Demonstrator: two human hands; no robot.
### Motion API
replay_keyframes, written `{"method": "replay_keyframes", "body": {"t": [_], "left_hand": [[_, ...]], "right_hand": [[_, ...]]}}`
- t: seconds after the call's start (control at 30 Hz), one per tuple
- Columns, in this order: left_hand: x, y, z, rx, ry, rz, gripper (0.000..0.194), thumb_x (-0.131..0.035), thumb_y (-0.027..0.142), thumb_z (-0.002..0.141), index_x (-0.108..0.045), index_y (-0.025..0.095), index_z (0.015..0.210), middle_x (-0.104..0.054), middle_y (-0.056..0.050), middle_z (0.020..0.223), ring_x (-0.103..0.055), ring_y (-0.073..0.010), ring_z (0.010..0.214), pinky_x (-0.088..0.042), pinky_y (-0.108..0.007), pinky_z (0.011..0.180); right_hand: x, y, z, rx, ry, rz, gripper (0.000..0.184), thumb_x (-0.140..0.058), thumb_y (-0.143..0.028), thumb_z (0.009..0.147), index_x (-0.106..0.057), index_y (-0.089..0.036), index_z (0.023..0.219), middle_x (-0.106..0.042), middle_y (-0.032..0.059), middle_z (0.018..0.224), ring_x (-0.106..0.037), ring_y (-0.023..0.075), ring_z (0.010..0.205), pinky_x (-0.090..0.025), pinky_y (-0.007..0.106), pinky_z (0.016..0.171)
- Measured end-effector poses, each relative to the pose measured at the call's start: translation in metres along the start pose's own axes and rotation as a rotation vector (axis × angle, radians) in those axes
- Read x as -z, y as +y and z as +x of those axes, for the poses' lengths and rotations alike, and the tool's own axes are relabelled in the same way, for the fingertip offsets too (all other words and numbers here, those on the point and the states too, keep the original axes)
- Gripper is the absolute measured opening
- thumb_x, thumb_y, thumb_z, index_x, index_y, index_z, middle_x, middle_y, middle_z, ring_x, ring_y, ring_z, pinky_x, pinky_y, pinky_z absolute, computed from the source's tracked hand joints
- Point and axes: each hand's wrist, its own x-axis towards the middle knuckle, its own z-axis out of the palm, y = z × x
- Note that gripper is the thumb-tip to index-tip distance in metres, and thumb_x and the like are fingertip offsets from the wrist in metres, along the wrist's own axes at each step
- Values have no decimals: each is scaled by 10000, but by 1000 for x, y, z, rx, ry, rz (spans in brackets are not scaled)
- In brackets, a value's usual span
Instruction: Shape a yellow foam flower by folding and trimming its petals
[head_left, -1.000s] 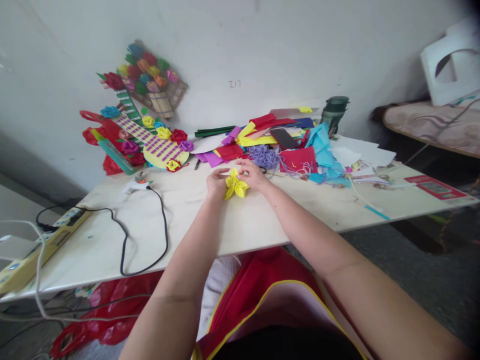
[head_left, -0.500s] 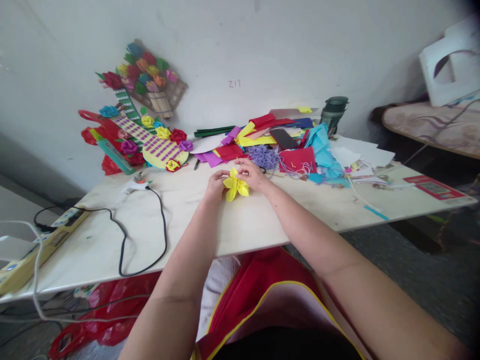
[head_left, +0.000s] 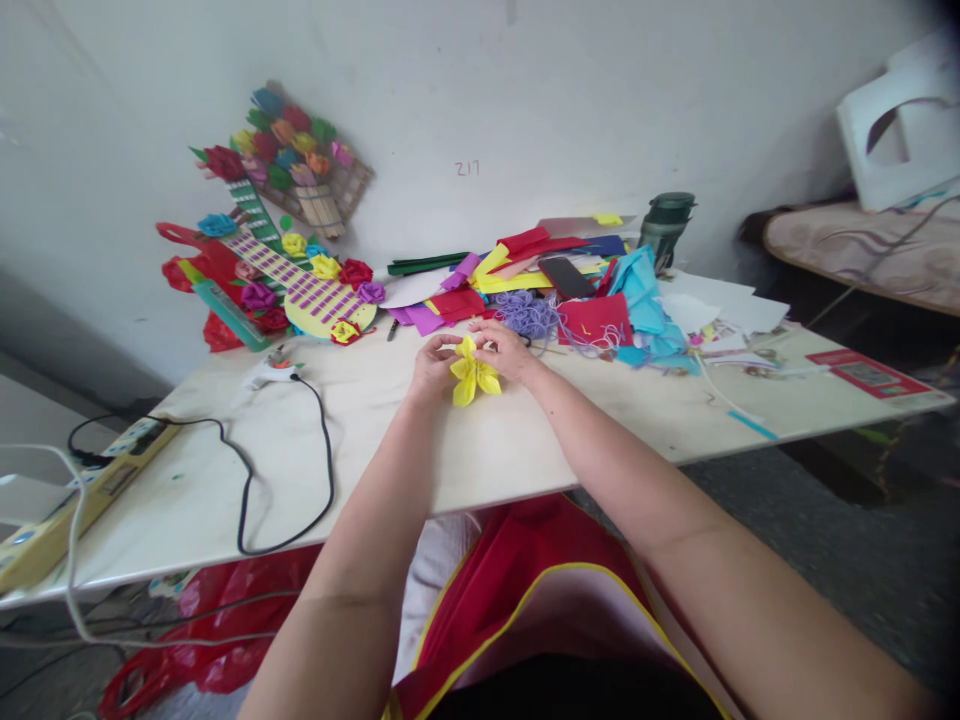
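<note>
One yellow flower (head_left: pixel 468 378), held from both sides — petal work, it seems.
Left hand (head_left: pixel 433 368) grasps its left edge and right hand (head_left: pixel 508 353) pinches its upper right, over the desk (head_left: pixel 510 450), nearer than the purple yarn (head_left: pixel 527 313) and left of it; the exact petals gripped are too small to tell. Next move likely calls for a light, steady pinch — no creasing.

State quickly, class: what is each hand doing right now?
Left hand: closed, holding the flower.
Right hand: closed, holding the same flower.
</note>
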Motion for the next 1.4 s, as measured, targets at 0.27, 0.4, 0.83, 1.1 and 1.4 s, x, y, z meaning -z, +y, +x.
{"method": "replay_keyframes", "body": {"t": [0.27, 0.4, 0.83, 1.1, 1.4], "left_hand": [[-3, -2, 1, -53, 9, 85, 416, -779, 269, 461, -598, 173, 823, -594, 50, 509, -520, -108, 434, -428, -229, 491], [-4, -2, 0, -49, 23, 103, 371, -774, 243, 478, -606, 175, 802, -564, 58, 492, -480, -89, 420, -381, -206, 467], [-6, -2, -1, 3, 71, 74, 138, -671, 190, 497, -627, 150, 621, -610, 6, 545, -524, -107, 465, -412, -232, 493], [-3, -4, -1, 28, -10, 74, 147, -644, 192, 494, -592, 165, 629, -589, 29, 515, -516, -100, 449, -395, -208, 465], [-4, -4, -1, 62, -44, -20, 362, -755, 237, 435, -569, 177, 740, -600, 35, 535, -535, -111, 449, -407, -224, 477]], "right_hand": [[0, 3, 0, -14, 8, -98, 61, -618, -179, 654, -575, -209, 685, -620, 75, 1133, -573, 223, 1087, -484, 403, 927], [0, 2, 0, 10, 12, -76, 58, -614, -170, 661, -580, -214, 680, -610, 82, 1152, -574, 233, 1105, -488, 408, 920], [3, -3, 0, 50, 14, -49, 89, -629, -146, 624, -565, -205, 606, -606, 90, 1093, -582, 244, 1087, -407, 441, 1030], [3, -6, 0, 6, 62, -26, 114, -637, -131, 588, -557, -209, 572, -621, 63, 1054, -578, 241, 1052, -415, 461, 1018], [3, -5, 0, -78, 62, 104, 71, -616, -143, 572, -590, -204, 594, -611, 62, 1083, -575, 231, 1062, -452, 450, 981]]}}
